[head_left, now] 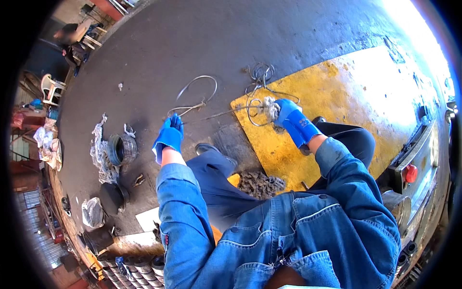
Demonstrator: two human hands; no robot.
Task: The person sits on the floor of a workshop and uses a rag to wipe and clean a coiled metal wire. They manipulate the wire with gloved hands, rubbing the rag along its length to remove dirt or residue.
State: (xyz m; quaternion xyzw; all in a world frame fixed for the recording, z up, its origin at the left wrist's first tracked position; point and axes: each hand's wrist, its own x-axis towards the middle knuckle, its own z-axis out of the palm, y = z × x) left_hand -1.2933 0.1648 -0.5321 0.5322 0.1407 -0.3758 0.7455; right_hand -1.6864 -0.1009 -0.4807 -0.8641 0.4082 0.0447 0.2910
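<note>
Floor (159, 53) runs wide ahead, edge of yellow sheet (332, 91) cutting between left hand (169, 136), fingers together, nearly straight, can't tell if gripping, and right hand (292, 120), fingers curled around grey rag (270, 108), wire (222, 113) spanning between.

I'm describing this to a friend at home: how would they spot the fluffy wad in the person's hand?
Find the big yellow sheet on the dark floor. Near its left corner, the blue-gloved right hand holds the pale wad. It looks soft and fluffy, unlike the thin tangled wire nearby.
</note>
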